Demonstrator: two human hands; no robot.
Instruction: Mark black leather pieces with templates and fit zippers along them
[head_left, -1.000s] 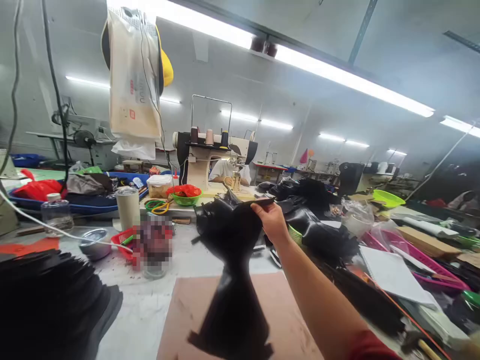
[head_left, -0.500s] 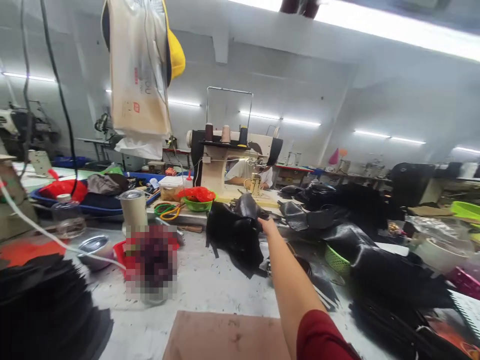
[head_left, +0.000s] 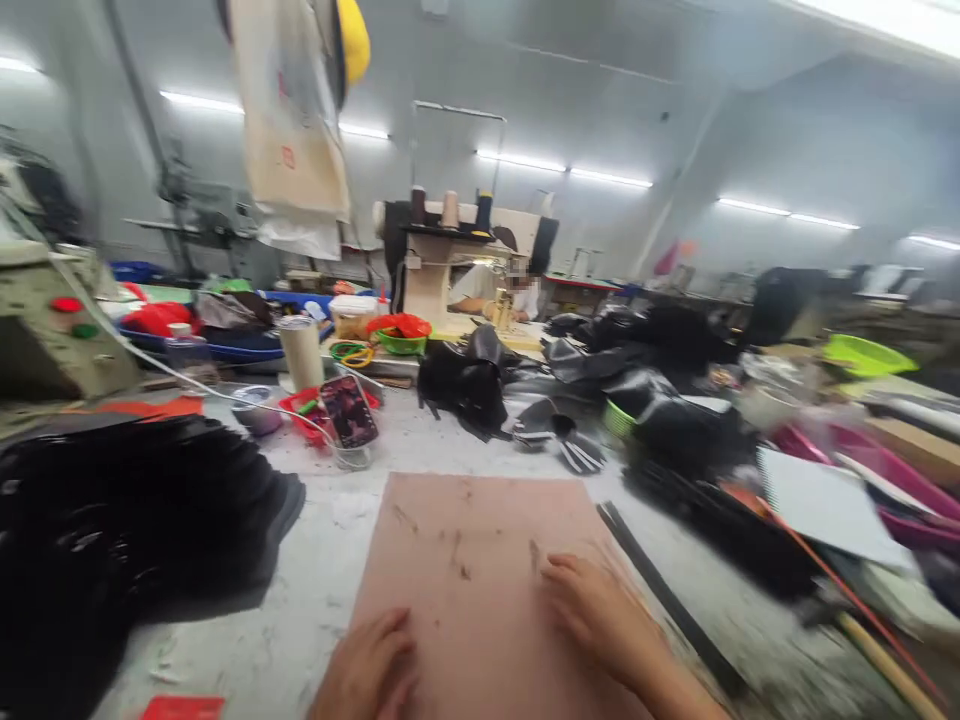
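My left hand (head_left: 366, 665) is at the near left edge of a pinkish-brown board (head_left: 480, 560). Its fingers are slightly bent and apart, with no object visible in them. On the right side of the board rests my right hand (head_left: 600, 612), fingers stretched forward and holding nothing. Dark scuffs mark the board's surface. A long black strip (head_left: 667, 595) lies just right of it. Beyond the board, black leather pieces (head_left: 472, 378) are heaped at the table's far side, in front of a sewing machine (head_left: 431, 265).
A tall stack of black pieces (head_left: 172, 510) stands left. A phone (head_left: 349, 410) leans by a red basket (head_left: 304, 425), near a pale tumbler (head_left: 301, 352). To the right are more black leather (head_left: 675, 420), a notebook (head_left: 825, 505) and a wooden-handled hammer (head_left: 881, 660). Someone sits behind the machine.
My right arm has drawn back from the black leather heap to the board. Both hands are now over the board, and the view has tilted downward.
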